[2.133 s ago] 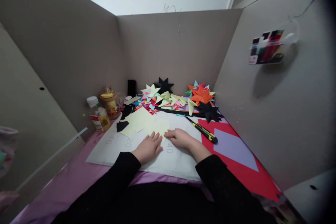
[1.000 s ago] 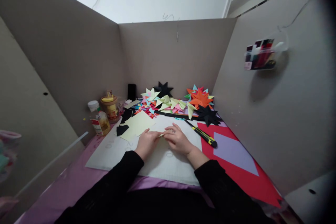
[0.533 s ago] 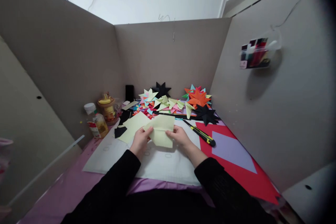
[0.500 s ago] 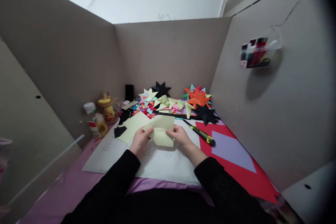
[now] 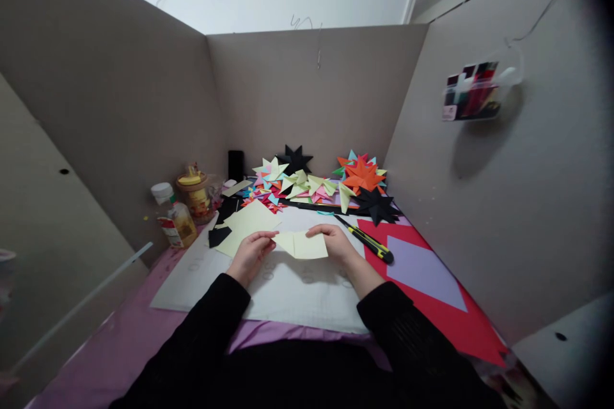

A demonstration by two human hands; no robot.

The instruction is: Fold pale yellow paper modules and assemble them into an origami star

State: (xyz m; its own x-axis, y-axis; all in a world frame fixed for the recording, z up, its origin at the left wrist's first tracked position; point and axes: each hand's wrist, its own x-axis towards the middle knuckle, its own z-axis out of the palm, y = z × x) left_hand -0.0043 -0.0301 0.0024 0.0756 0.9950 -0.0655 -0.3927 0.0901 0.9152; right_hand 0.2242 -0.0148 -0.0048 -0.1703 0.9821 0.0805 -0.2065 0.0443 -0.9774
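Between my hands is a creased piece of pale yellow paper, held above the white sheet. My left hand pinches its left corner between thumb and fingers. On the other side, my right hand grips the upper right edge, thumb in front. A crease runs down the paper left of its middle. Behind my left hand lies a larger pale yellow sheet, with a black paper scrap beside it.
A yellow-and-black utility knife lies right of my hands, near red paper and a lilac sheet. Folded paper stars pile up at the back. A white-capped bottle and a jar stand left.
The yellow paper has been turned in my hands and now shows a wider, lower shape with a vertical crease. My right hand has shifted up to its top edge.
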